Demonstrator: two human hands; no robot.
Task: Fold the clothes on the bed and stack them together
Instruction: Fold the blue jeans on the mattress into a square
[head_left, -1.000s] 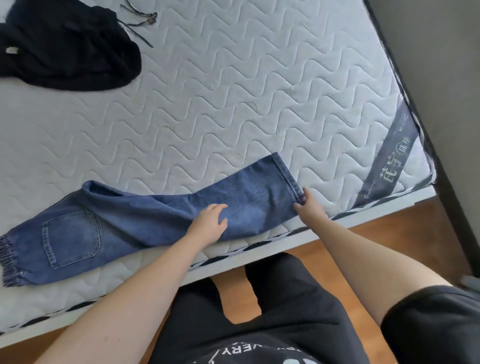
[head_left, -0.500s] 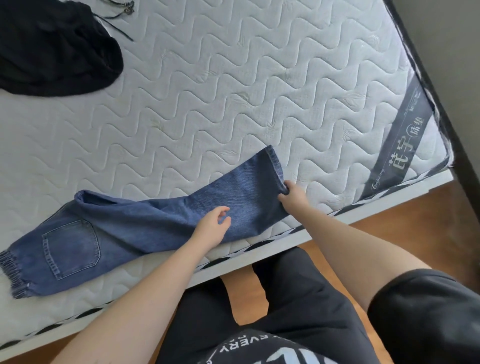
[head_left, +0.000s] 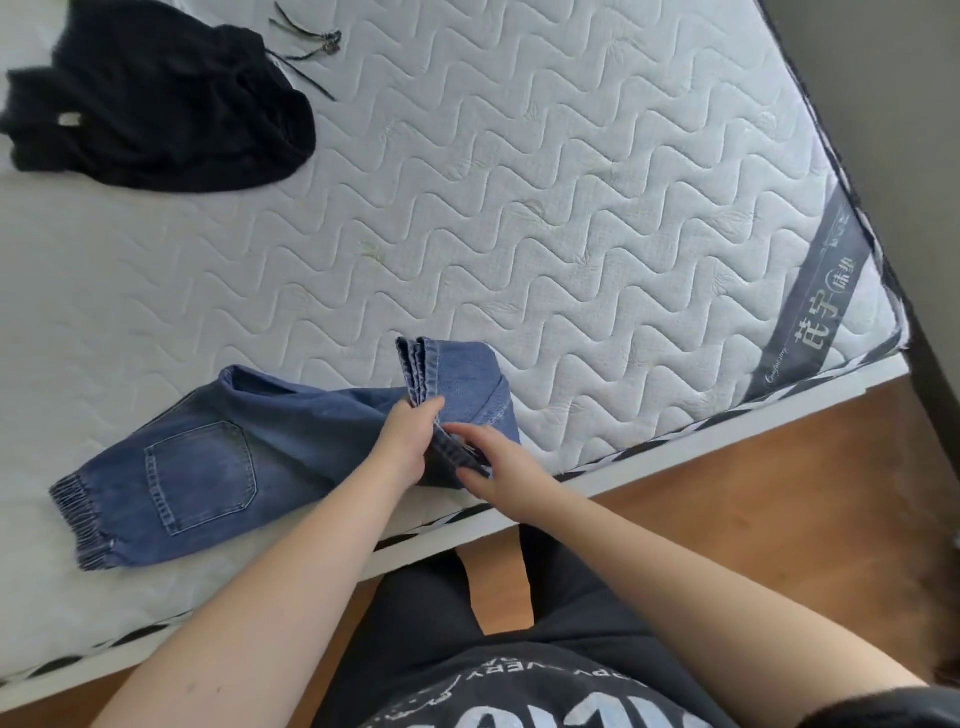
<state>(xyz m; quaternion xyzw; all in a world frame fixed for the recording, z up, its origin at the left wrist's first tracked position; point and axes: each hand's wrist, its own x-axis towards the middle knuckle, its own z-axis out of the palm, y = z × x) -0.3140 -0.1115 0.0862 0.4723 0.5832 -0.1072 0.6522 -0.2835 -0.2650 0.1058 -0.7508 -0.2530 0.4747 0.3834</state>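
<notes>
A pair of blue jeans (head_left: 218, 457) lies lengthwise along the near edge of the white quilted mattress (head_left: 519, 197), back pocket up, elastic waistband at the left. The leg ends are doubled back over the legs, their hems standing up at mid-length. My left hand (head_left: 408, 441) grips the folded denim just under the hems. Close beside it, my right hand (head_left: 496, 470) pinches the hem edge at the near side. A crumpled black garment (head_left: 156, 104) with loose drawstrings sits at the far left of the mattress.
The bed's white frame rail (head_left: 675, 447) runs along the near edge, with wooden floor (head_left: 727, 493) below it. A dark bed border and grey wall (head_left: 883, 130) close off the right side. A grey brand label (head_left: 810, 306) crosses the mattress's right corner.
My right hand carried the leg hems leftwards over the legs, doubling the jeans back. The left hand shifted from lying flat on the denim to gripping the fold.
</notes>
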